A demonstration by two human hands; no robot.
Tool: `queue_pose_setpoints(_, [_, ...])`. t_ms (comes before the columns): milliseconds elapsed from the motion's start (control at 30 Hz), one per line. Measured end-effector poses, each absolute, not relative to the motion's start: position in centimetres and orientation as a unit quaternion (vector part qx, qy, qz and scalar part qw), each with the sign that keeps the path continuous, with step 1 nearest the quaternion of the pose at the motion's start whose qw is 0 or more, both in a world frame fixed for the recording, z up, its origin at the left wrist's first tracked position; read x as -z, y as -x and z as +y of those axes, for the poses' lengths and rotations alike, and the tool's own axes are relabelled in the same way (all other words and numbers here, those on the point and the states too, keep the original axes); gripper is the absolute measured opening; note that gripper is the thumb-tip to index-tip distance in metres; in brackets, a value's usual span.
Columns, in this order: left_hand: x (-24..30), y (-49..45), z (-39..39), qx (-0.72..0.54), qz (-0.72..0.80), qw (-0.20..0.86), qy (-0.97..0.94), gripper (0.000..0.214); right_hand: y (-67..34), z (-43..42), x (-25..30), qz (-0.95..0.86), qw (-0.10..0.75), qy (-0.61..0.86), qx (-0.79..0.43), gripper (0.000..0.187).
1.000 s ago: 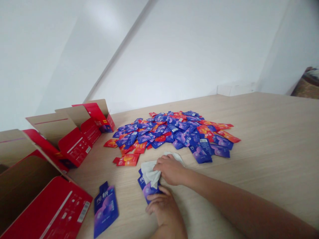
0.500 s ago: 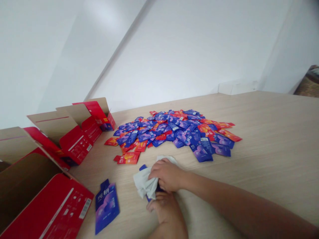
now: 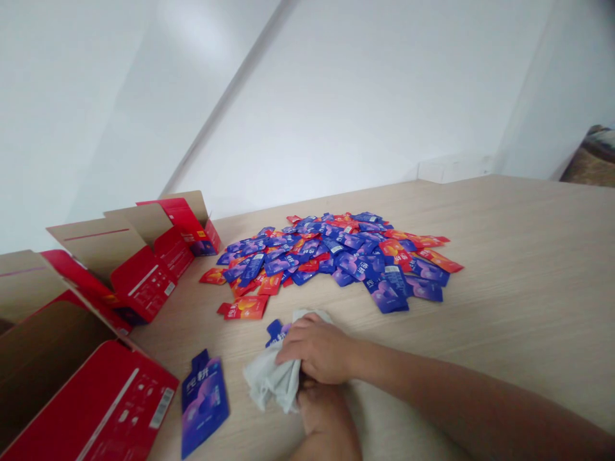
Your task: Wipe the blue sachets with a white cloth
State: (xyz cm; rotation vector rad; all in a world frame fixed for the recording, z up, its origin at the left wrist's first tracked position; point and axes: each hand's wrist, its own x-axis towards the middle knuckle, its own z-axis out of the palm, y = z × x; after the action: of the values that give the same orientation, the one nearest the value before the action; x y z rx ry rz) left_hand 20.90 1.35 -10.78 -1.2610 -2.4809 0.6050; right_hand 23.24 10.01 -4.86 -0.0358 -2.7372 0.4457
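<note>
My right hand (image 3: 312,349) is closed on a crumpled white cloth (image 3: 273,378), pressing it over a blue sachet (image 3: 275,331) on the table. Only the sachet's capped-looking top end and a strip of its printed front show past the cloth. Below, my left hand (image 3: 323,410) grips at the sachet's near end; its curled fingers are mostly hidden by the cloth and my right hand. Another blue sachet (image 3: 205,406) with purple print lies flat to the left, apart from both hands.
Beyond my hands spreads a heap of blue and red sachets (image 3: 307,250), with a red sachet (image 3: 246,308) at its near left. Several open red cardboard boxes stand along the left, the nearest box (image 3: 106,410) closest to me. A white wall (image 3: 346,96) rises behind the table.
The cloth and my right hand have slid toward me and slightly left, showing more of the sachet's top. My left fingers are now more covered.
</note>
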Motion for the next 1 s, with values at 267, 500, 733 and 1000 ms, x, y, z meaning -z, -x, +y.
queue_pose_setpoints(267, [11.2, -20.9, 0.9, -0.246, -0.827, 0.276, 0.424, 0.046, -23.2, 12.4, 5.9, -0.978, 0.137, 0.125, -0.094, 0.03])
queue_pose_setpoints(500, [12.2, -20.5, 0.7, -0.274, -0.801, 0.323, 0.424, 0.042, -24.0, 13.8, 5.4, -0.932, 0.257, 0.214, -0.141, 0.035])
queue_pose_setpoints(733, [11.7, -21.1, 1.2, -0.231, -0.858, 0.234, 0.395, 0.038, -23.2, 10.6, 5.4, -0.969, 0.191, 0.031, -0.152, 0.033])
queue_pose_setpoints(1000, [11.3, -20.9, 0.8, -0.26, -0.821, 0.285, 0.421, 0.043, -23.2, 12.3, 6.0, -0.978, 0.135, 0.13, -0.09, 0.03])
